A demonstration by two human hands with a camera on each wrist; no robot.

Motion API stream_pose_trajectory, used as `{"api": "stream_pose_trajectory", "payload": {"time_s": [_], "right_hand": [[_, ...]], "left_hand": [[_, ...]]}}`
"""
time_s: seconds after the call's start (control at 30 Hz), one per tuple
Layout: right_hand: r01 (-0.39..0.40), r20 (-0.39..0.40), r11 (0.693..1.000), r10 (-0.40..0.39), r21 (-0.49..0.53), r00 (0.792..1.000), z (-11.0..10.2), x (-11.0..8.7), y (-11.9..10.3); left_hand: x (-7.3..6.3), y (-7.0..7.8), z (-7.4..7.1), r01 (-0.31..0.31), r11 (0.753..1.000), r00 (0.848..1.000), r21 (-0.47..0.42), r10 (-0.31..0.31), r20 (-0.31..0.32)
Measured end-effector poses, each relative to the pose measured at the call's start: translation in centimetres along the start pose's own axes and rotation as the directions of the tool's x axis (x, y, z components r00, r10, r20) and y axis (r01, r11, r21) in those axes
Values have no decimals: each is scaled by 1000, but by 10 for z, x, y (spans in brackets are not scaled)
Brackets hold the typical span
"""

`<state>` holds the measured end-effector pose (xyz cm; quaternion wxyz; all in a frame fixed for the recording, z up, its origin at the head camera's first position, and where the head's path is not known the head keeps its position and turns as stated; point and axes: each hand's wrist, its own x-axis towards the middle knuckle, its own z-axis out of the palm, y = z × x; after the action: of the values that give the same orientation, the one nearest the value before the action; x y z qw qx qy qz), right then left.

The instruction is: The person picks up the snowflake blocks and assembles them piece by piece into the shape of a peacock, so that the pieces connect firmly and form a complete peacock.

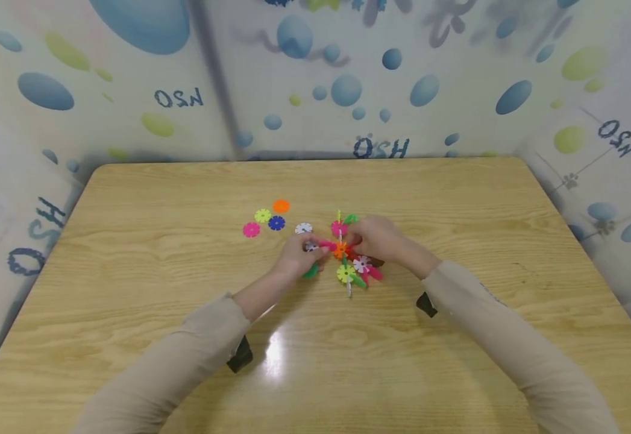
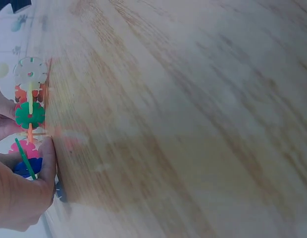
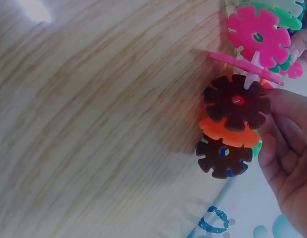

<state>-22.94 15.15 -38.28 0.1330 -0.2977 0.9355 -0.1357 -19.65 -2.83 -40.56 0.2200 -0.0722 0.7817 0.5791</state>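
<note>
A cluster of interlocked plastic snowflake discs in several colours stands on the table between the two hands. My left hand, on its left side, pinches a pink disc with blue and green discs joined beside it. The right hand grips the cluster's right side with thumb and fingers. In the right wrist view, brown discs, an orange disc and pink discs stick out in front of that hand. Fingers hide part of the cluster's middle.
Loose discs lie beyond the left hand: orange, yellow, blue and pink. A white disc shows just past its fingers. The wooden table meets a patterned wall behind.
</note>
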Motion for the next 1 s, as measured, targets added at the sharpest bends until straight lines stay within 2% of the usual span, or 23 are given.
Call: {"api": "stream_pose_trajectory", "payload": {"time_s": [0.43,0.67,0.87,1.0], "right_hand": [[7,-16,1000,-7,5,1000,-3,-2,0],[37,-23,999,-37,-2,999,-2,-2,0],[-9,-10,1000,9,3,1000,0,-1,-2],[-50,13,996,49,73,999,-1,-3,-2]], "left_hand": [[-3,1,-2,36,999,999,-35,-35,13],[-3,1,-1,39,998,999,-41,-40,-15],[-2,1,-3,22,999,1000,-49,-22,-2],[-4,3,-7,16,999,1000,-31,-16,-1]]}}
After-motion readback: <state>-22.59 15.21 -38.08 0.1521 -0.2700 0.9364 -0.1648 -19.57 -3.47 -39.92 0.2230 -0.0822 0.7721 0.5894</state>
